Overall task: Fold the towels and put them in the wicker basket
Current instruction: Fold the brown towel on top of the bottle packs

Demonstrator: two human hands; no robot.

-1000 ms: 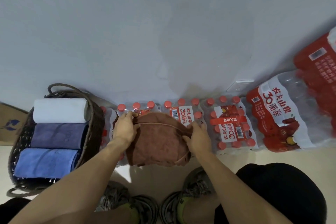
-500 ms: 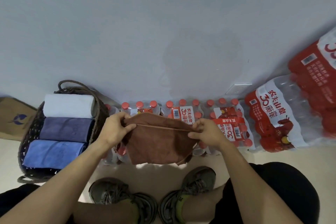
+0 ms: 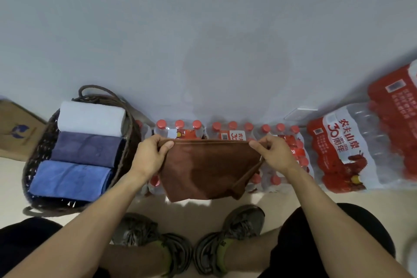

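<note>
Brown terry hangs taut between both hands: the brown towel (image 3: 207, 169) is stretched along its top hem in front of the bottled water packs (image 3: 228, 133), just right of the wicker basket (image 3: 132, 142). The left hand (image 3: 149, 158) pinches one top corner and the right hand (image 3: 274, 156) the other, fingers curled on the hem, likely to straighten the cloth for its next fold (its lower right corner droops unevenly). Against half a second ago, the hands have spread wider and the hem has drawn straight. Inside the basket lie three folded towels: white towel (image 3: 90, 117), navy towel (image 3: 85, 149) and blue towel (image 3: 70, 180).
</note>
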